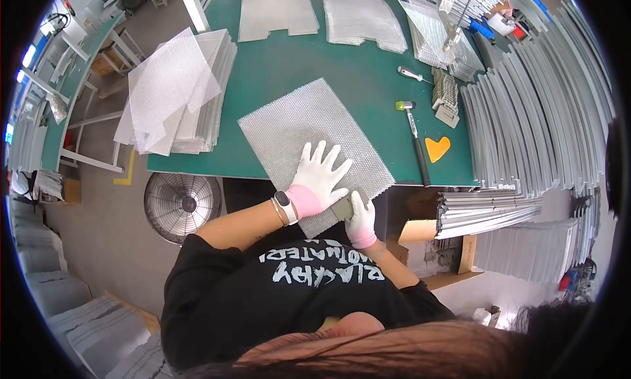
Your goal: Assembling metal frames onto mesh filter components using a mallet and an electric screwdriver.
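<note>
A silvery honeycomb-patterned panel [296, 119] lies at a slant on the green table, its near corner sticking out over the front edge toward my body. My left hand [318, 180], in a white glove with a pink cuff, rests flat on it with the fingers spread. Against the panel's near right edge, my right hand [361, 222], gloved the same way, grips a small grey-green block [342, 209]. The fingers of that hand partly cover the block, and its exact kind does not show.
Stacks of similar panels stand at the left [177, 93] and far side [279, 12] of the green table [315, 57]. A mallet [415, 139], an orange heart-shaped scraper [437, 149] and a screwdriver [411, 73] lie at the right. A floor fan [187, 205] stands below.
</note>
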`<action>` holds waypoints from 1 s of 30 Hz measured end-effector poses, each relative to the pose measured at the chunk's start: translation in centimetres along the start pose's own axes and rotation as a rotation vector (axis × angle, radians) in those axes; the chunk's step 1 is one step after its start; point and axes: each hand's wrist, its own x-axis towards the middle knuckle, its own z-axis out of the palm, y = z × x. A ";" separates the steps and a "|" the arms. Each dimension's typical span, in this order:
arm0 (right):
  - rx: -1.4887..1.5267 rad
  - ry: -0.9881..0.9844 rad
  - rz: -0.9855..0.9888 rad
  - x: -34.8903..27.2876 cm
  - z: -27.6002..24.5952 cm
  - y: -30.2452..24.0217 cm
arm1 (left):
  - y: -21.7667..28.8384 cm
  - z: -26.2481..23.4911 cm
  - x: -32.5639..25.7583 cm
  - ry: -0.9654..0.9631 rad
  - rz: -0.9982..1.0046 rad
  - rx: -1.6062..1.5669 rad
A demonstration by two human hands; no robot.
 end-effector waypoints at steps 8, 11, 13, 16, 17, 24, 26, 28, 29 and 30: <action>0.093 0.141 0.003 0.2 0.5 0.8 | 1.0 -0.2 -0.1 -0.039 -0.021 0.006; 0.018 0.019 -0.010 0.0 0.2 0.2 | 0.9 -0.6 -0.3 -0.056 -0.022 0.004; 0.061 0.026 0.051 -0.2 0.4 -0.4 | 0.9 -0.6 -0.4 -0.054 -0.016 0.002; 0.224 0.121 0.205 0.0 1.0 -0.9 | 1.2 -0.4 -0.6 -0.051 -0.018 0.000; 0.195 0.066 0.155 0.2 0.4 0.3 | 1.3 -0.4 -0.5 -0.052 -0.021 0.000; -0.090 -0.667 0.579 3.9 -0.9 -1.1 | -3.4 0.3 2.0 -0.069 0.128 0.004; -0.544 -0.996 0.378 4.7 -1.2 -3.4 | -6.1 -2.2 4.2 -0.102 0.308 0.023; -0.731 -0.939 0.164 5.3 -5.0 -3.6 | -8.2 -2.7 5.2 -0.034 0.241 0.116; -1.078 -0.782 0.115 6.2 -8.3 -3.1 | -8.2 -3.2 5.6 0.002 0.225 0.157; -1.412 -0.613 0.063 7.3 -11.7 -3.0 | -8.0 -4.0 5.4 0.036 0.197 0.202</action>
